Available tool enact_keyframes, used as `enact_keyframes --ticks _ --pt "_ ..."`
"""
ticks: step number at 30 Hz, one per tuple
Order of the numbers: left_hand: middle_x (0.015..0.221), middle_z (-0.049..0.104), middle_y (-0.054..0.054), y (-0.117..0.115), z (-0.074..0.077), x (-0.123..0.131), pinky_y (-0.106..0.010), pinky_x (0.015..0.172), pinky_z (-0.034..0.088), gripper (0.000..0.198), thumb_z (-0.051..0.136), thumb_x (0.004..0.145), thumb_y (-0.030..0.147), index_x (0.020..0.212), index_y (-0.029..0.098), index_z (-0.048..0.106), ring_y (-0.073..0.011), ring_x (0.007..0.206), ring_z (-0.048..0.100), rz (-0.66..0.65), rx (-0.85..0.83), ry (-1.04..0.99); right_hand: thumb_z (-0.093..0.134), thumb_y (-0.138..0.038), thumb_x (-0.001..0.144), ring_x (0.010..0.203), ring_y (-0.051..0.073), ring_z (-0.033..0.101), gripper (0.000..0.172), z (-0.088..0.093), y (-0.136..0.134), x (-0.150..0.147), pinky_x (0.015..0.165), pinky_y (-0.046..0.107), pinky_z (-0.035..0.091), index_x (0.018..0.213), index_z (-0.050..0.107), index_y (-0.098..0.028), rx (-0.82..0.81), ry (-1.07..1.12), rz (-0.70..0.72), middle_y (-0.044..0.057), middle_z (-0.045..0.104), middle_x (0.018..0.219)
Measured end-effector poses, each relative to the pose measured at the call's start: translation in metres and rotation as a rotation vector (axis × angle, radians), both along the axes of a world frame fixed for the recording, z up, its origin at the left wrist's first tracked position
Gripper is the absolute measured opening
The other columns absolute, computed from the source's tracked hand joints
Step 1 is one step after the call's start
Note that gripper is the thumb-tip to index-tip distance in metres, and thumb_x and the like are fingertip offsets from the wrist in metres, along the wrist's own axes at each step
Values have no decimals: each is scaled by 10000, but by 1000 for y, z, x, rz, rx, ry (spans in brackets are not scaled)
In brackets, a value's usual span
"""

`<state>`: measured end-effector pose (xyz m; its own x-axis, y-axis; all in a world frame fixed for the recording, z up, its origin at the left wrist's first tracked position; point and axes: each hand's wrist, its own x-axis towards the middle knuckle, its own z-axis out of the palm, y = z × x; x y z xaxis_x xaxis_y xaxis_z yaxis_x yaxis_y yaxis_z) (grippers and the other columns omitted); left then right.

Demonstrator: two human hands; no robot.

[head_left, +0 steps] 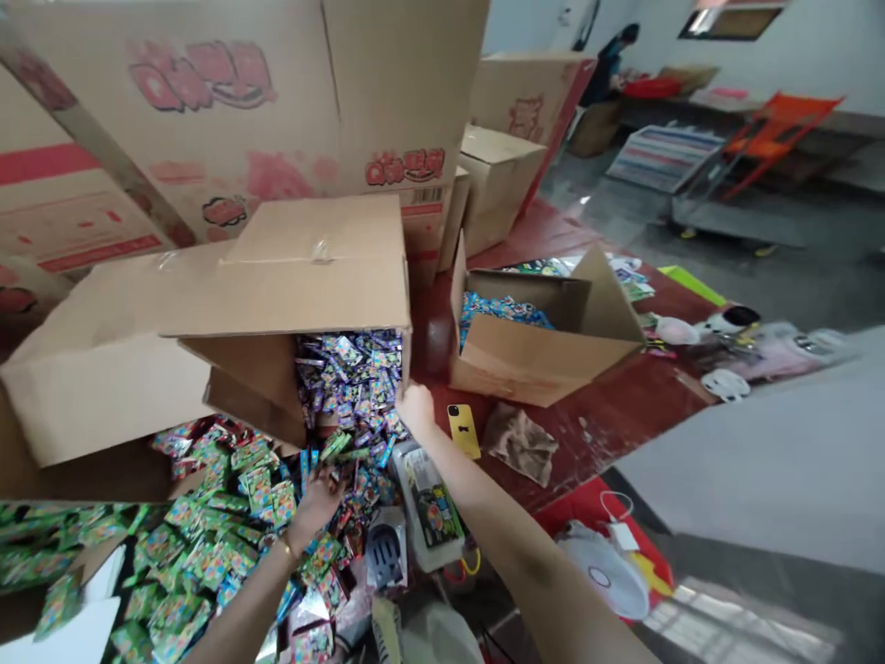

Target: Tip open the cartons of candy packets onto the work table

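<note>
A big cardboard box (207, 304) lies tipped on its side, and several small purple packets (349, 378) spill out of its open mouth. My right hand (415, 410) grips the lower right edge of that box's opening. My left hand (318, 503), with a thin bangle at the wrist, rests among the spilled packets just below the opening; whether it holds one I cannot tell. A heap of green packets (200, 535) spreads to the left of it.
An open box (546, 355) with blue packets stands to the right on the red floor. A yellow phone (464, 430), crumpled brown paper (522, 443) and a white fan (608, 572) lie nearby. Tall cartons (228, 101) rise behind. A person works at the far back.
</note>
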<state>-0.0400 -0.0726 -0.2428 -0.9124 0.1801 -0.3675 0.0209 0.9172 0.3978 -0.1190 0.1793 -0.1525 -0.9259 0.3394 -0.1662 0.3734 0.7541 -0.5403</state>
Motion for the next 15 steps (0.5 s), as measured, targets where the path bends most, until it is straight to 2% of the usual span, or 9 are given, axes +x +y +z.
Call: enact_keyframes --ticks 4,7,11,13,15 --pt "1177 618 -92 -6 12 24 -363 1012 422 227 502 830 238 1023 202 616 -250 1155 545 -46 1 -4 431 -226 872 808 251 675 272 -1 -16 10 708 279 476 995 626 -80 -16 -4 -5 170 694 874" --pt "1142 639 -98 1 25 31 -362 1004 433 230 508 822 230 1012 189 630 -250 1139 560 -57 46 12 434 -245 876 841 247 673 278 -2 -10 12 731 273 474 994 633 -91 -23 -12 6 168 694 896" --pt "1195 609 -98 -6 60 24 -332 1013 422 231 482 851 231 1013 195 642 -226 1153 548 8 109 116 472 -329 867 894 266 667 306 -4 7 14 743 283 479 998 636 -106 -52 -40 64 178 691 926" --pt "1214 593 -83 -24 83 17 -321 1034 399 253 453 875 235 1056 211 629 -208 1166 532 80 120 205 471 -324 856 928 284 661 356 -5 12 11 755 312 486 1116 586 -109 -69 -52 96 189 683 968" --pt "1220 583 -78 -52 103 14 -300 1043 387 263 449 882 234 1083 210 616 -193 1166 526 163 113 284 452 -333 844 928 311 661 457 -6 11 8 751 355 498 1228 496 -89 -86 -66 113 225 666 1001"
